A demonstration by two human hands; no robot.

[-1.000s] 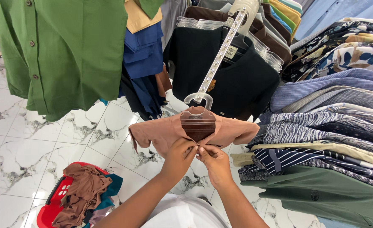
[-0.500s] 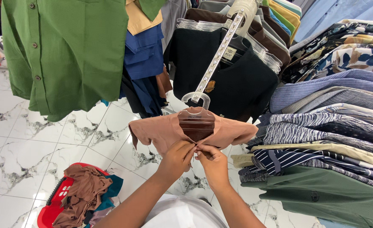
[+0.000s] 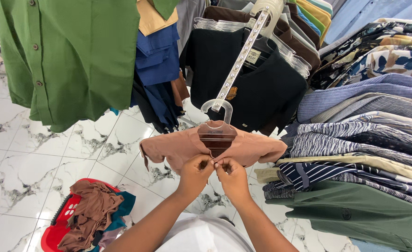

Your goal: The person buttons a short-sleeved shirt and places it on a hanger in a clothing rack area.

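Both hands – the left hand (image 3: 195,169) and the right hand (image 3: 230,173) – stay pinched together on the front of the brown shirt (image 3: 178,148), which hangs on its clear hanger (image 3: 216,128) hooked to a studded strip (image 3: 237,61), barely shifted – so the buttoning goes on.

A white marble-patterned tiled floor (image 3: 75,154) with grey veins carries the things. On it, near the lower left edge of the view, stands a red plastic laundry basket (image 3: 56,228). Brown crumpled garments (image 3: 91,210) and a teal cloth (image 3: 122,205) lie heaped in the basket, spilling over its rim. The surrounding tiles show only grout lines.
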